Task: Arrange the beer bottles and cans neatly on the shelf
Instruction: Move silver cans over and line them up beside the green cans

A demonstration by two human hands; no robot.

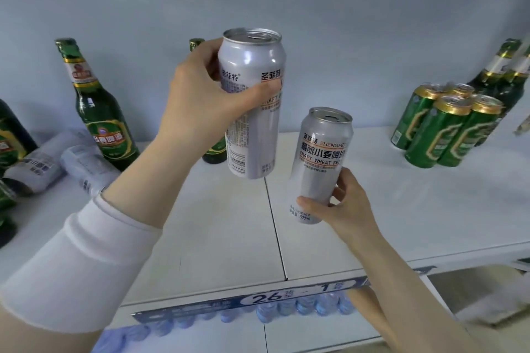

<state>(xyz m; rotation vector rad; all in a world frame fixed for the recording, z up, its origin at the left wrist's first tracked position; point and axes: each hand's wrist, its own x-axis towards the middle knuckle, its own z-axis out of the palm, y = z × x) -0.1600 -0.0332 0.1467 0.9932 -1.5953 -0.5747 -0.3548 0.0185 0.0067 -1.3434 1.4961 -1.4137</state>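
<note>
From the head view, a tall silver aluminium beer can (252,103) is held upright above the white shelf (387,209) by the left hand (198,112), whose fingers are wrapped round the can's upper body, the thumb pressed across the orange-banded label. A white, soft-looking sleeve (77,269) is worn on that forearm. A second silver can (319,163), printed "CRAFT WHEAT BEER", is gripped low on its smooth cylindrical wall by the right hand (347,206), thumb in front and fingers behind; it is tilted slightly and held lower and to the right of the first, the two cans apart. Both cans are clear of the shelf surface, and a pull-tab lid can be seen on each.

On the matt shelf panels, joined by a dark seam, a green glass bottle (97,112) with a gold-trimmed label is stood at the left, and another green bottle (213,149) is largely hidden behind the left hand. Silver cans lying on their sides (57,163) are seen at the far left, blurred. At the right, a tight cluster of green cans (447,129) with gold rims is stood upright, with dark green bottles (504,77) just behind them. A blue price strip (258,299) is fixed along the shelf's front edge, and below it plastic water bottles (286,306) are glimpsed.
</note>
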